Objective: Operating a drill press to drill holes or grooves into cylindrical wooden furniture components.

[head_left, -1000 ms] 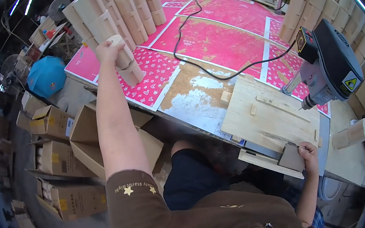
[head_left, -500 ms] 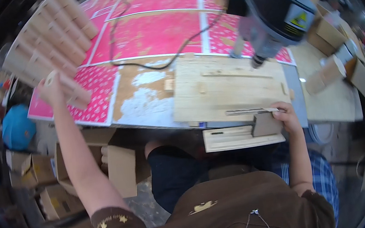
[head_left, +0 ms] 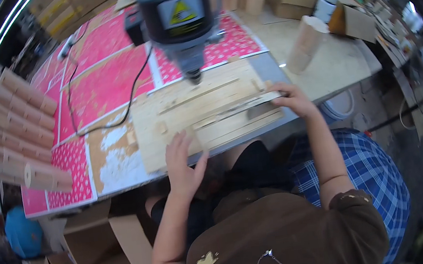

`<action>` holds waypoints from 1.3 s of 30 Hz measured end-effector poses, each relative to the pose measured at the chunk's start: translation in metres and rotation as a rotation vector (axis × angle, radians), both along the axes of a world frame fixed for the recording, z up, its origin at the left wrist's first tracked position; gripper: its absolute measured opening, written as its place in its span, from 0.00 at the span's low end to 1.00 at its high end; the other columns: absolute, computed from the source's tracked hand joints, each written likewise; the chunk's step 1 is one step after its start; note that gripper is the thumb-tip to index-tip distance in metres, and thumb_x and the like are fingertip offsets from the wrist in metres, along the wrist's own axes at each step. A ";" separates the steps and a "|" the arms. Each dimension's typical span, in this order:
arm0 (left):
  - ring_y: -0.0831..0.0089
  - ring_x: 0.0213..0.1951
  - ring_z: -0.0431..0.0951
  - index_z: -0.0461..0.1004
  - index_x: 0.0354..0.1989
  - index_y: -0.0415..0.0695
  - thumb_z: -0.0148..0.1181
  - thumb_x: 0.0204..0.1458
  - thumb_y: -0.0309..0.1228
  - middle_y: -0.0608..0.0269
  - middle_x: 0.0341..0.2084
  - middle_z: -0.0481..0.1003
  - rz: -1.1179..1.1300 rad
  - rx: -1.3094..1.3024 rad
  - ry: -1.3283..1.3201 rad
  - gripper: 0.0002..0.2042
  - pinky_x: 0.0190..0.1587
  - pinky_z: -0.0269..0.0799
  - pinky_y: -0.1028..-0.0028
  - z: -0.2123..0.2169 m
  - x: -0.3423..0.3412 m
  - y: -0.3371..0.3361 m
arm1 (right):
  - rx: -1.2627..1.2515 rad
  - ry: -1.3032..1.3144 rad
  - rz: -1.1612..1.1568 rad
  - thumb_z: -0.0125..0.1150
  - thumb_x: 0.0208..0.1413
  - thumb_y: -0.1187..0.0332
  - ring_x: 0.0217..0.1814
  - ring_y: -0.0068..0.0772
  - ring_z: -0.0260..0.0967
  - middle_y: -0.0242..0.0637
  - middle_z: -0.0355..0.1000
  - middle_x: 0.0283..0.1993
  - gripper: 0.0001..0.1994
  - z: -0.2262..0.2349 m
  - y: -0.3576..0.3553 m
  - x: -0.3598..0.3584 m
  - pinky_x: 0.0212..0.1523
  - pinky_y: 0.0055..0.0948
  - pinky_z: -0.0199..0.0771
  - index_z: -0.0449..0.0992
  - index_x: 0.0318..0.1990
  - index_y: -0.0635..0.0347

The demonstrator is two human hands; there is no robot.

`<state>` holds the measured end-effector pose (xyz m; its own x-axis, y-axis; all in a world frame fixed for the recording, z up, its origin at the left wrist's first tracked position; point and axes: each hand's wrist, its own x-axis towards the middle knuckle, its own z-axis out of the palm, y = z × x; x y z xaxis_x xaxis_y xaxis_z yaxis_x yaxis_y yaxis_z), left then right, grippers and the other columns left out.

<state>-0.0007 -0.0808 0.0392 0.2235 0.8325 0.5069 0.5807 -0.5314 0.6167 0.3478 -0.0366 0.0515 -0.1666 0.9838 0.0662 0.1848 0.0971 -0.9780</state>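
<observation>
My right hand (head_left: 294, 99) grips the right end of a long, narrow wooden piece (head_left: 237, 108) with a dark line along its edge. A pale, grooved wooden piece (head_left: 245, 128) lies along the near side of it. My left hand (head_left: 181, 164) is open, thumb and fingers apart, by the left end of these pieces; whether it touches them is unclear. Under both is a flat wooden board (head_left: 153, 152) with thin strips (head_left: 199, 95) fixed on it. Above the board hangs the drill press head (head_left: 178, 30), its chuck (head_left: 193, 76) pointing down.
Rounded wooden blocks (head_left: 15, 127) stand in rows at the left, one (head_left: 50, 175) lying nearest. A wooden cylinder (head_left: 306, 44) stands at the right, near a white bottle (head_left: 326, 4) and cardboard boxes (head_left: 296, 0). A black cable (head_left: 130, 94) crosses the pink-covered table (head_left: 108, 65). Below sits an open box (head_left: 96, 246).
My left hand has let go of a rounded wooden block at the left and come across to the board. My right hand has moved the narrow piece onto the board. The view has turned right.
</observation>
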 end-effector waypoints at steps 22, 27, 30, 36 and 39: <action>0.58 0.45 0.70 0.68 0.46 0.36 0.63 0.41 0.26 0.49 0.41 0.70 0.046 0.066 -0.172 0.21 0.46 0.65 0.67 0.016 0.023 -0.001 | 0.528 -0.401 -0.877 0.68 0.36 0.57 0.49 0.36 0.66 0.41 0.67 0.49 0.33 0.085 0.085 0.112 0.49 0.33 0.67 0.67 0.51 0.63; 0.68 0.40 0.70 0.60 0.53 0.35 0.64 0.41 0.26 0.53 0.38 0.71 0.023 0.144 -0.368 0.28 0.44 0.65 0.70 0.073 0.040 -0.004 | 0.481 0.680 -0.417 0.54 0.54 0.61 0.55 0.34 0.62 0.39 0.63 0.54 0.25 0.121 0.012 -0.010 0.54 0.38 0.63 0.59 0.56 0.63; 0.66 0.39 0.70 0.57 0.55 0.35 0.65 0.40 0.26 0.52 0.38 0.71 -0.094 0.229 -0.447 0.32 0.44 0.65 0.70 0.103 0.059 -0.010 | 0.377 1.018 -0.118 0.51 0.56 0.64 0.54 0.32 0.62 0.37 0.64 0.50 0.19 0.108 -0.026 -0.098 0.56 0.36 0.61 0.61 0.53 0.61; 0.75 0.39 0.72 0.54 0.56 0.34 0.64 0.43 0.24 0.56 0.38 0.72 -0.090 0.193 -0.855 0.32 0.43 0.67 0.77 0.107 0.055 -0.026 | 0.106 0.928 0.145 0.54 0.54 0.62 0.61 0.36 0.51 0.42 0.55 0.58 0.29 0.082 -0.059 -0.160 0.61 0.36 0.49 0.52 0.62 0.59; 0.81 0.33 0.72 0.56 0.56 0.34 0.61 0.45 0.24 0.61 0.31 0.74 0.152 -0.095 -0.886 0.29 0.38 0.67 0.81 0.103 0.025 -0.033 | 0.679 -0.382 0.019 0.60 0.49 0.61 0.61 0.43 0.49 0.46 0.53 0.58 0.30 0.079 -0.044 -0.111 0.60 0.41 0.48 0.58 0.59 0.58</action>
<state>0.0247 -0.1142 0.1424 -0.3323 0.8683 0.3684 -0.0683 -0.4117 0.9087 0.2364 -0.0801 0.1301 -0.3151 0.7453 0.5876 0.4895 0.6581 -0.5721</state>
